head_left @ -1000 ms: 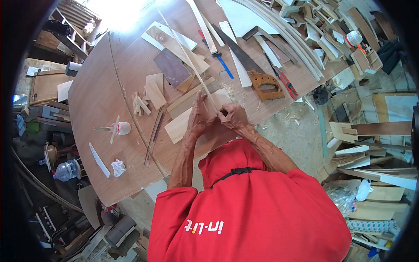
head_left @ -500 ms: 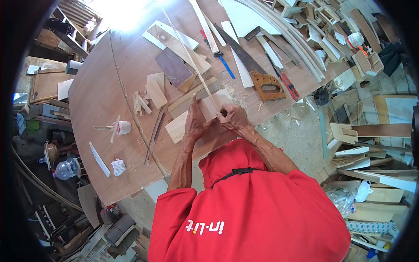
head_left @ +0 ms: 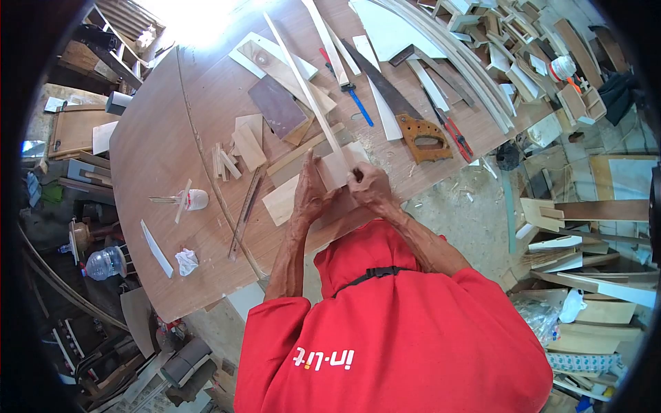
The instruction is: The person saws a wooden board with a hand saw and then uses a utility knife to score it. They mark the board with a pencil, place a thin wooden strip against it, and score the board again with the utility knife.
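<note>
A long thin wooden strip (head_left: 303, 82) runs from the far side of the table to my right hand (head_left: 372, 187), whose curled fingers pinch its near end. My left hand (head_left: 311, 191) rests on pale wooden pieces just left of the strip, fingers stretched forward and thumb toward the right hand. Under and between the hands lies a light wooden board (head_left: 336, 168); part of it is hidden. Another pale board (head_left: 279, 202) sticks out left of my left hand. Beyond the hands is a purplish-brown sanding block or board (head_left: 277, 107).
On the table (head_left: 162, 138) are a handsaw (head_left: 413, 124), a blue bar clamp (head_left: 361, 109), a try square (head_left: 441, 72), red-handled pliers or a similar tool (head_left: 458, 138), small sticks (head_left: 224, 162) and a white cup (head_left: 196, 199). Wood offcuts (head_left: 516, 58) pile up at the right.
The strip has rolled in my right hand and now shows a wider face; its far end has shifted slightly right. My left hand has barely moved.
</note>
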A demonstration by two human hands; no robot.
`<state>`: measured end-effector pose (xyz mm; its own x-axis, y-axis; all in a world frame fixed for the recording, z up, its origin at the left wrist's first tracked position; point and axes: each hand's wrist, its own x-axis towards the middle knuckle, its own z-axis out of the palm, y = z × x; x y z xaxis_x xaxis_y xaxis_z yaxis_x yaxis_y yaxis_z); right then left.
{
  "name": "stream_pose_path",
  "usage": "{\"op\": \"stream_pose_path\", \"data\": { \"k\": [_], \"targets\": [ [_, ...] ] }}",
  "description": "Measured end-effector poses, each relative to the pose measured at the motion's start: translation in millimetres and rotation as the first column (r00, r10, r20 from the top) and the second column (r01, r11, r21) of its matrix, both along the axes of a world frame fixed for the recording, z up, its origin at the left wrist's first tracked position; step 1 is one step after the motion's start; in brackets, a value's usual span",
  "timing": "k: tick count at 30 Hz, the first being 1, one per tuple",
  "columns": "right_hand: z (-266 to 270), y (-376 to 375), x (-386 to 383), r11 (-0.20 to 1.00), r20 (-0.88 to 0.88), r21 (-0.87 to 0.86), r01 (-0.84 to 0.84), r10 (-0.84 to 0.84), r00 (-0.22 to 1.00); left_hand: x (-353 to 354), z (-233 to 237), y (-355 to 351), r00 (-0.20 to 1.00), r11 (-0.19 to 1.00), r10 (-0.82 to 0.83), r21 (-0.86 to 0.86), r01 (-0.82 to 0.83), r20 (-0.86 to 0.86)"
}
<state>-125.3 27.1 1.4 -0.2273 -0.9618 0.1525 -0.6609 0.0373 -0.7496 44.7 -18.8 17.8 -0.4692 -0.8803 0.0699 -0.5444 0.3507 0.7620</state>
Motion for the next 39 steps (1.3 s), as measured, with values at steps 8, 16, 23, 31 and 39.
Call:
{"op": "stream_pose_path", "data": {
  "k": [8, 16, 23, 31, 39],
  "targets": [
    [15.7, 17.8, -32.0, 0.981, 0.425, 0.153, 0.118, -0.173, 0.889, -1.1, 4.9, 1.5, 0.997, 0.999, 0.014, -0.041, -0.011, 0.077],
    [30.8, 33.9, -81.1, 0.966, 0.025, -0.256, 0.034, -0.029, 0.999, -42.3, 89.7, -6.3, 0.968, 0.838, -0.085, -0.508, 0.197, 0.235],
    [53.3, 34.5, -115.6, 0.965, -0.122, -0.238, -0.114, 0.087, 0.989, -65.0, 85.7, -44.3, 0.742, 0.795, -0.249, -0.307, 0.524, 0.622],
    [28.7, 3.2, -112.8, 0.963, 0.044, -0.255, -0.091, 0.105, 0.993, -41.3, 59.1, -31.6, 0.885, 0.920, -0.260, -0.178, 0.348, 0.387],
    [4.2, -15.3, -66.2, 0.997, 0.178, 0.007, -0.070, 0.068, 0.982, 3.1, 21.1, -28.9, 0.975, 0.952, -0.003, -0.297, 0.071, 0.222]
  ]
}}
